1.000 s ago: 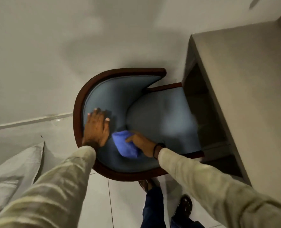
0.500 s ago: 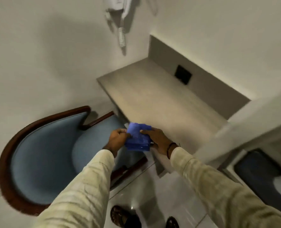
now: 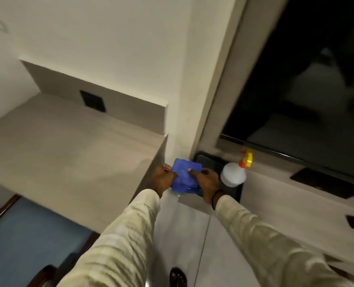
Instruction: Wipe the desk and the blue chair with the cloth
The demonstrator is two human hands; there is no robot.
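Observation:
A folded blue cloth (image 3: 184, 177) is held between both hands in the air, just past the right end of the beige desk (image 3: 64, 154). My left hand (image 3: 163, 179) grips its left edge and my right hand (image 3: 206, 184) grips its right side, thumb on top. The blue chair (image 3: 24, 241) with its dark wooden frame shows at the bottom left, partly tucked below the desk's front edge.
A white spray bottle (image 3: 234, 175) with a yellow and orange trigger stands on a black tray (image 3: 213, 162) on a low counter to the right. A dark window (image 3: 306, 90) rises behind it. A wall pillar (image 3: 192, 100) separates desk and counter. A black socket plate (image 3: 92, 100) sits behind the desk.
My hands left the chair seat, took the cloth between them, and moved right past the desk's end. The view swung from chair to desk and counter.

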